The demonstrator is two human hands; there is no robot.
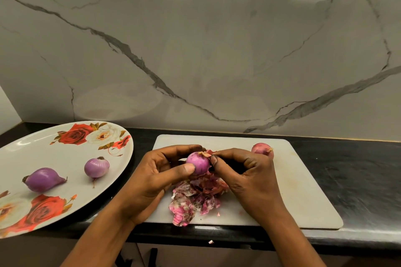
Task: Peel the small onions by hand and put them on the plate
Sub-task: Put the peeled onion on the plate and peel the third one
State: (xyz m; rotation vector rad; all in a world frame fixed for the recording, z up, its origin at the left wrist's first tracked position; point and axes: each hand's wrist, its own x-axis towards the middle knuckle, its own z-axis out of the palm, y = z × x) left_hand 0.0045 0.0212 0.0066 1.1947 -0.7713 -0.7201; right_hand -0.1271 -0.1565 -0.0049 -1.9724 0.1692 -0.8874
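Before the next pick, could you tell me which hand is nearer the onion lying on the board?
Right. The right hand sits just in front of that onion; the left hand is farther left.

Plate [65, 154] left of cutting board [303, 191]

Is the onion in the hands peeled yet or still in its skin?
Nearly peeled: the held onion shows smooth purple flesh, with a dry scrap at its top that the right hand pinches. The left hand grips it.
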